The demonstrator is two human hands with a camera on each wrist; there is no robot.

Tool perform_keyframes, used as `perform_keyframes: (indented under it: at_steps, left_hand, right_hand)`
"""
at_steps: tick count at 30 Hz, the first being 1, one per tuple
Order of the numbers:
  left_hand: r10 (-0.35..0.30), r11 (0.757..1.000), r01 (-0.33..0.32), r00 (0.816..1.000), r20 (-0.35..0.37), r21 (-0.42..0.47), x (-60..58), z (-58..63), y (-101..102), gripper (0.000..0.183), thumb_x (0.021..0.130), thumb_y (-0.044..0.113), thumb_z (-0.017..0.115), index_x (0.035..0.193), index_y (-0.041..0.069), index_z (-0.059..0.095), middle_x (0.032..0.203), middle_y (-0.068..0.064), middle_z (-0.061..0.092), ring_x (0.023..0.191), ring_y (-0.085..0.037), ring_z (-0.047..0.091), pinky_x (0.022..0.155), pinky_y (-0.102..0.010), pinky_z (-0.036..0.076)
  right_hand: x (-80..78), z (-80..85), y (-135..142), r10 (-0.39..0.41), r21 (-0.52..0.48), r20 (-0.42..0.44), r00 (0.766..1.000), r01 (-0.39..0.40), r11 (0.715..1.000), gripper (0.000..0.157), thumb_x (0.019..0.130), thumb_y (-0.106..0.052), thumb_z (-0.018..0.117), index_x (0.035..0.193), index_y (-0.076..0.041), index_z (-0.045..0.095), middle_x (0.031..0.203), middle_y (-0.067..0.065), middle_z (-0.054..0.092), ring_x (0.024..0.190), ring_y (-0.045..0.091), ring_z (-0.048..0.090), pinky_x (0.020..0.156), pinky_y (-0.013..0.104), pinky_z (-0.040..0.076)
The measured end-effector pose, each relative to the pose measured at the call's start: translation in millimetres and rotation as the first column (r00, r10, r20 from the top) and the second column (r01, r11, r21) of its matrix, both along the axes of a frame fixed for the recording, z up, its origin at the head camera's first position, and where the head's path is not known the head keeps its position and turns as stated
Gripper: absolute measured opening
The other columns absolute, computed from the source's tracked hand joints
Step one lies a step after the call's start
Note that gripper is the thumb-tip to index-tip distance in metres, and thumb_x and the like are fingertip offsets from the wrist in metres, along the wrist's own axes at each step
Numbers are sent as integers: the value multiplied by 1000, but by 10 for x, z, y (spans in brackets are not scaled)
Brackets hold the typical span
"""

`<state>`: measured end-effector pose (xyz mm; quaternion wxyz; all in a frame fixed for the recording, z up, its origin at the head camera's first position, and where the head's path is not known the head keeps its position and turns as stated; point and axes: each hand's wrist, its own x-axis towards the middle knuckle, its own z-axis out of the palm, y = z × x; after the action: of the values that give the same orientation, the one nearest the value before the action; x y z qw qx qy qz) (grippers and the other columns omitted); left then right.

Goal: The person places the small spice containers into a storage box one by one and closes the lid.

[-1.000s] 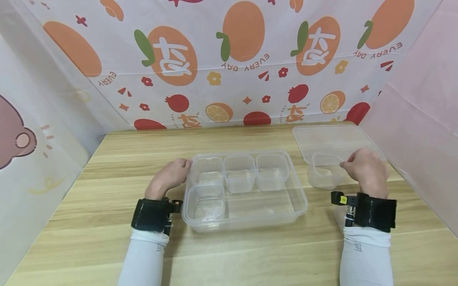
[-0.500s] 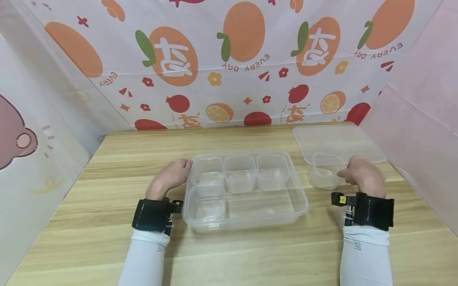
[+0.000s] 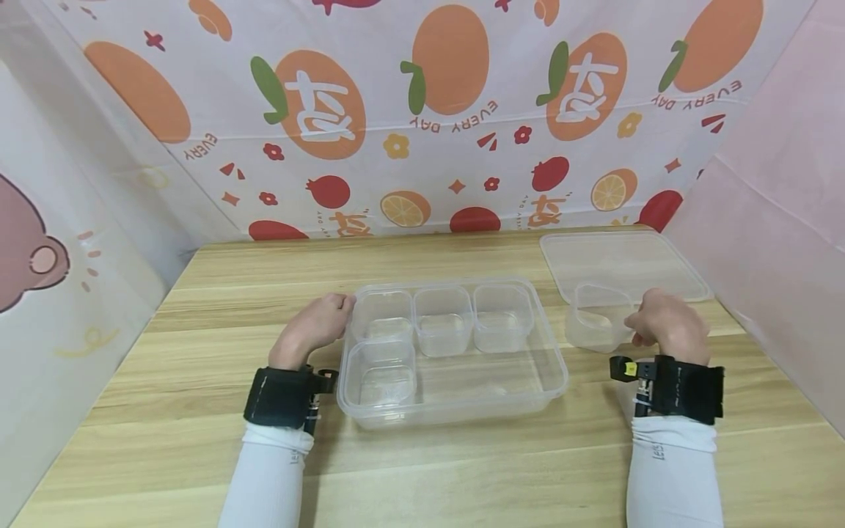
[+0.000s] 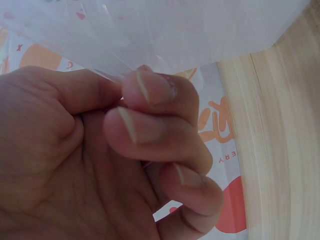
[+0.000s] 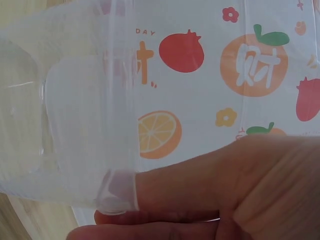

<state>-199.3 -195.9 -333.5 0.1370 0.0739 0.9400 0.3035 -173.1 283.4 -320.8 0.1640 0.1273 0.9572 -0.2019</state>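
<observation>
While my left hand (image 3: 313,330) pinches the box (image 3: 482,378), my right hand (image 3: 670,324) grips the cup (image 3: 594,328) just right of it.

The head camera, well back, is looking forward and down over the wood-grain tabletop (image 3: 449,477), fruit-print cloth (image 3: 436,158) filling 12 o'clock. Close-up wrist cameras are facing that cloth past the left hand (image 4: 110,145) at 8 o'clock and the right hand (image 5: 225,197) at 5. All views are sharing cloth and tabletop.
</observation>
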Motion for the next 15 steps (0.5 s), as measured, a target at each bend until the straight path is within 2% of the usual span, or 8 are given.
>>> perform_keyframes:
  at_steps: [7, 15]
  left_hand:
    - [-18, 1000, 17, 999, -31, -16, -20, -13, 1, 43, 111, 23, 25, 100, -1, 59, 74, -7, 49, 64, -20, 42, 60, -34, 34]
    - [-26, 999, 25, 999, -38, -25, -26, -14, -2, 43, 111, 23, 25, 98, -1, 59, 73, -7, 50, 63, -19, 42, 59, -34, 34]
  right_hand:
    - [-10, 2, -5, 1, -2, 10, 1000, -1, 1000, 25, 95, -9, 53, 79, 4, 66, 67, 9, 66, 65, 24, 55, 63, 41, 38]
    - [-20, 0, 3, 13, -2, 15, 1000, -13, 1000, 25, 97, -11, 51, 82, 4, 64, 70, 9, 67, 66, 24, 53, 64, 41, 37]
